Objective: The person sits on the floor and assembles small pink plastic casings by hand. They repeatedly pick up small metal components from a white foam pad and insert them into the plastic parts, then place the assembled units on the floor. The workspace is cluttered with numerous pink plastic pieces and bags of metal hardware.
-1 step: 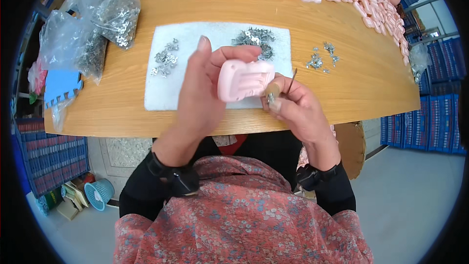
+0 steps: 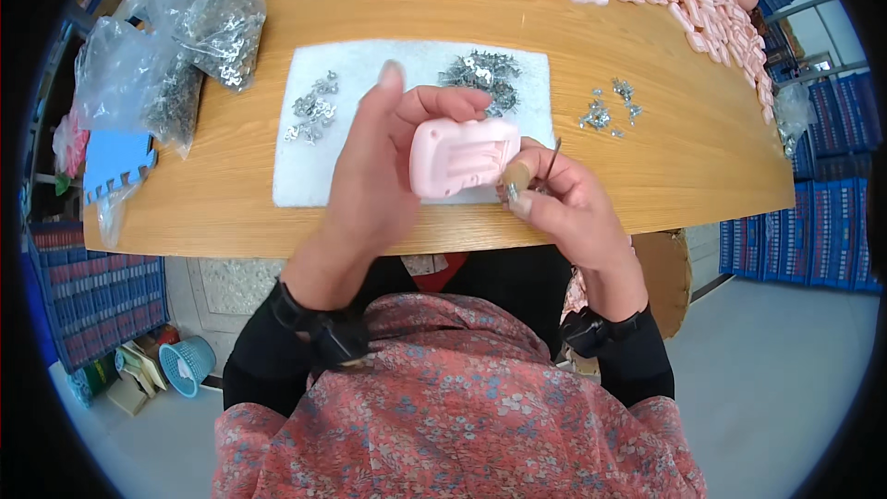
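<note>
My left hand (image 2: 368,152) holds a pale pink plastic casing (image 2: 448,162) above the front of a white foam mat (image 2: 388,65). The casing has a rectangular recess with ridges, turned up toward me. Its left edge rests against my palm, with my fingers behind and my thumb raised. Close to the casing's right end, my right hand (image 2: 582,212) pinches small shiny metal pieces (image 2: 512,191) between thumb and index finger. A tan wrap covers that index fingertip. From the same hand sticks a thin dark rod (image 2: 554,159); its lower end is hidden.
On the mat lie a pile of metal clips (image 2: 485,77) and a smaller heap (image 2: 312,109); loose metal parts (image 2: 596,115) are to the right. Bags of metal parts (image 2: 199,23) stand at the left, beside a blue foam tile (image 2: 118,162). Pink casings (image 2: 688,0) line the far edge.
The casing has tilted slightly and dropped a little toward me, with my left wrist shifting left. My right hand has moved very slightly right, still pinching.
</note>
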Available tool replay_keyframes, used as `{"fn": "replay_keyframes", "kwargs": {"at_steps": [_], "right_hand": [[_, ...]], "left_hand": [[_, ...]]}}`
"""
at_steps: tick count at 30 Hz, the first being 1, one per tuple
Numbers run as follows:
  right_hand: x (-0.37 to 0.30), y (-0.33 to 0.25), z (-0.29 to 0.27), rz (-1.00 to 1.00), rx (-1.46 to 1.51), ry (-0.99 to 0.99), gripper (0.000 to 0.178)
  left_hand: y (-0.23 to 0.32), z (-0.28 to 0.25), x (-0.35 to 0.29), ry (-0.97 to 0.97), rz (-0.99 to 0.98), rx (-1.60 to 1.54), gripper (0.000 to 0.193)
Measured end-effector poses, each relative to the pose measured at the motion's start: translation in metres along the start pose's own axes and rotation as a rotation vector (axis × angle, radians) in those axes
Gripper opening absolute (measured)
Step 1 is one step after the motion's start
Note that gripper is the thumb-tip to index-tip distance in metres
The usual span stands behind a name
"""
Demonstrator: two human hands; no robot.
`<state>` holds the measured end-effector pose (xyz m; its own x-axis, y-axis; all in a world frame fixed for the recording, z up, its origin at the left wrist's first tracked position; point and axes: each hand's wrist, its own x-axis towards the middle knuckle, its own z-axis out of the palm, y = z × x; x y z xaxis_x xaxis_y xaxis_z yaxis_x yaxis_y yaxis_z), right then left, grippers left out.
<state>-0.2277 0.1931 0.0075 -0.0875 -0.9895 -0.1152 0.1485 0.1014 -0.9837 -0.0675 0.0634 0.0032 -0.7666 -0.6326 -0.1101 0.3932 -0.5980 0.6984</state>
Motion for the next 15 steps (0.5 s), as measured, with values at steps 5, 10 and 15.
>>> {"fn": "replay_keyframes", "kwargs": {"at_steps": [5, 10, 15], "right_hand": [[-0.007, -0.026, -0.005, -0.026, -0.273, -0.141, 0.006], [-0.010, -0.026, 0.001, -0.069, -0.159, 0.063, 0.007], [-0.003, -0.018, 0.007, -0.087, -0.398, 0.302, 0.011]], "left_hand": [[0.018, -0.006, 0.004, -0.307, -0.425, 0.374, 0.062], [0.009, -0.005, -0.006, -0.280, -0.460, 0.186, 0.055], [-0.008, -0.011, -0.005, -0.212, -0.460, 0.088, 0.052]]}}
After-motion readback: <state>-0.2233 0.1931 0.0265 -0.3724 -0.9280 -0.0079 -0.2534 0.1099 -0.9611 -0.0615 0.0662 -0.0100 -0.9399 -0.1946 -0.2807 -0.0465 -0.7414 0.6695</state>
